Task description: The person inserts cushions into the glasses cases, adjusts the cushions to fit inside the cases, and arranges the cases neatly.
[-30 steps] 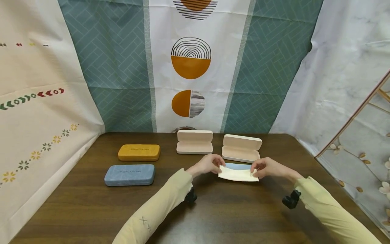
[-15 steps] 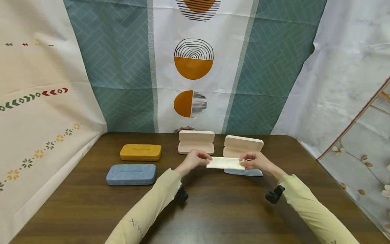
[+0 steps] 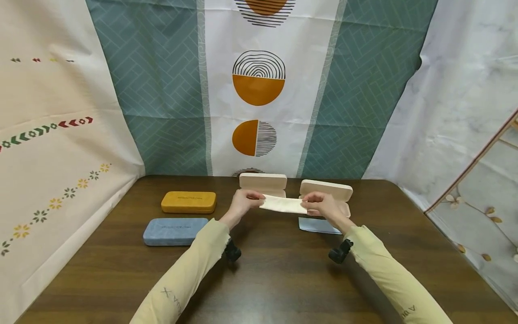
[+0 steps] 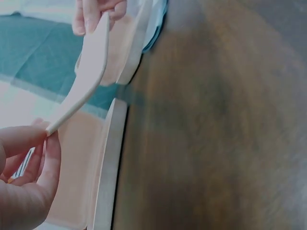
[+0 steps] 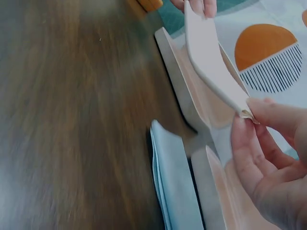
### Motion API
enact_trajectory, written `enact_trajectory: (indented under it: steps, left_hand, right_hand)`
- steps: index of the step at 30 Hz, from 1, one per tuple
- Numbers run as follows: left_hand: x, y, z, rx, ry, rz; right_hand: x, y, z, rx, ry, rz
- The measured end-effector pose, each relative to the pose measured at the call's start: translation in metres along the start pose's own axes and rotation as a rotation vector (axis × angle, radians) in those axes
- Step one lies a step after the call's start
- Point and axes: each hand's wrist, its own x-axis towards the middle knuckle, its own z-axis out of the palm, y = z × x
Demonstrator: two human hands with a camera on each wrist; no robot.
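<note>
A folded cream cloth (image 3: 283, 204) is stretched in the air between both hands, sagging slightly in the middle. My left hand (image 3: 243, 206) pinches its left end between thumb and fingers. The right hand (image 3: 325, 208) pinches the other end the same way. Behind the cloth stands an open glasses case (image 3: 263, 181) with a pale pink inside, its lower half partly hidden. To its right is a second open glasses case (image 3: 327, 189), partly covered by the right hand. A folded light blue cloth (image 5: 173, 179) lies on the table in front of that second case.
A closed yellow glasses case (image 3: 189, 202) lies at the left of the wooden table (image 3: 279, 279). Nearer stands a closed blue glasses case (image 3: 175, 231), its right end close to the left sleeve. Hanging fabric (image 3: 170, 90) borders the table's back and sides.
Both hands have lifted the cream cloth from over the blue cloth and carried it left and away, to in front of the left open case. The blue cloth now shows on the table.
</note>
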Motion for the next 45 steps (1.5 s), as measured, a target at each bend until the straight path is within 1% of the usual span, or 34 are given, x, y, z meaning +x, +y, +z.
enact_trajectory:
  steps: [4,6,9,11,15,18,23,28,32,36,40,45]
  left_hand:
    - [0.006,0.000,-0.011,-0.020,0.062,-0.065]
    - [0.008,0.000,-0.015,-0.039,0.076,-0.092]
    - [0.011,0.000,-0.021,-0.042,0.092,-0.129]
    - [0.014,-0.002,-0.024,-0.039,0.103,-0.144]
    - [0.020,-0.006,-0.030,-0.015,0.128,-0.175]
    - [0.023,-0.009,-0.032,0.012,0.135,-0.179]
    - [0.028,-0.011,-0.034,0.047,0.156,-0.153]
    - [0.033,-0.015,-0.034,0.072,0.173,-0.147]
    - [0.037,-0.021,-0.032,0.116,0.192,-0.149]
    - [0.039,-0.026,-0.032,0.163,0.211,-0.148]
    - [0.039,-0.030,-0.033,0.200,0.235,-0.146]
    - [0.037,-0.033,-0.035,0.238,0.245,-0.173]
  right_hand:
    - [0.010,-0.003,0.013,0.030,0.039,-0.018]
    - [0.016,-0.003,0.018,0.027,0.060,-0.016]
    - [0.025,-0.004,0.024,0.005,0.068,-0.001]
    - [0.030,-0.006,0.029,-0.007,0.068,0.007]
    - [0.039,-0.007,0.036,-0.037,0.067,-0.003]
    - [0.046,-0.005,0.040,-0.063,0.069,-0.021]
    - [0.053,-0.002,0.046,-0.086,0.092,-0.030]
    - [0.058,0.001,0.052,-0.051,0.119,-0.030]
    - [0.063,0.006,0.055,-0.048,0.135,-0.039]
    - [0.068,0.010,0.058,-0.079,0.152,-0.054]
    - [0.071,0.012,0.060,-0.142,0.153,-0.069]
    - [0.071,0.014,0.062,-0.179,0.145,-0.061]
